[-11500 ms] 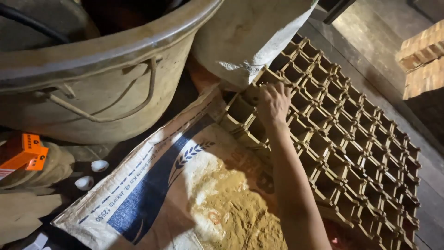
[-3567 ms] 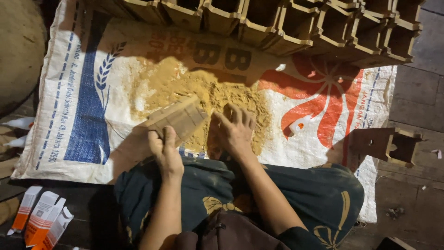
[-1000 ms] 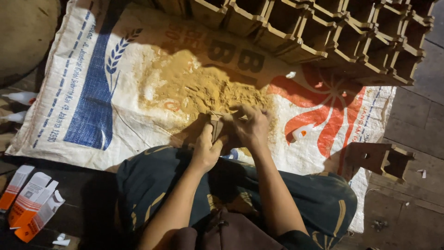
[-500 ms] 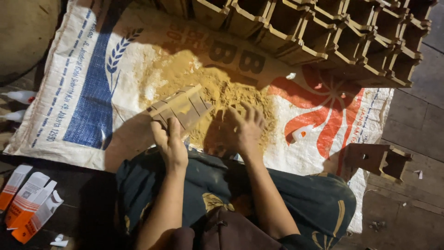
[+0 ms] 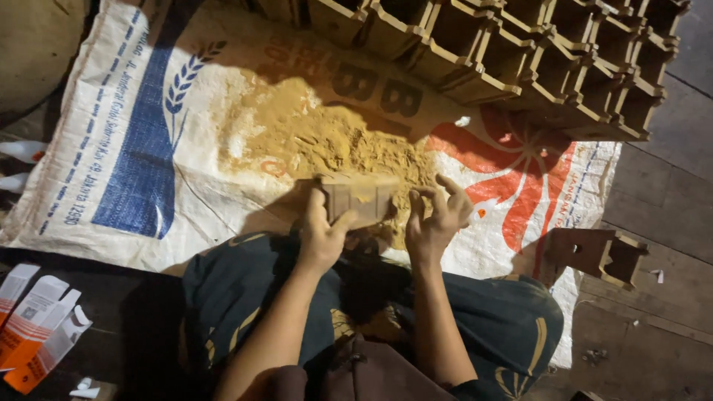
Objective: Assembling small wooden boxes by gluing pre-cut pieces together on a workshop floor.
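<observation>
Head view shows your left hand (image 5: 321,236) clamped on the near end of a small brown wooden block mould (image 5: 362,199), thumb on one side and fingers wrapped over the other, holding it low on the near edge of the heap of yellow-tan powder (image 5: 327,141). Half a second ago you had that mould lifted and tilted above the heap; now it sits level and pressed into the powder, some of it resting on top, so it looks as if you are packing or scooping a fresh fill. Your right hand (image 5: 438,219) holds nothing: its fingers are spread and curled, just beside the mould's right end, touching the loose powder there. The heap lies on a white woven plastic sack with blue and red print (image 5: 148,148), spread flat under it. Beyond the heap, stacked brown wooden open-cell moulds (image 5: 520,59) lie along the sack's far edge. One separate wooden mould (image 5: 598,252) rests to the right of the heap, and orange-and-white cardboard cartons (image 5: 37,327) lie to its near left.
</observation>
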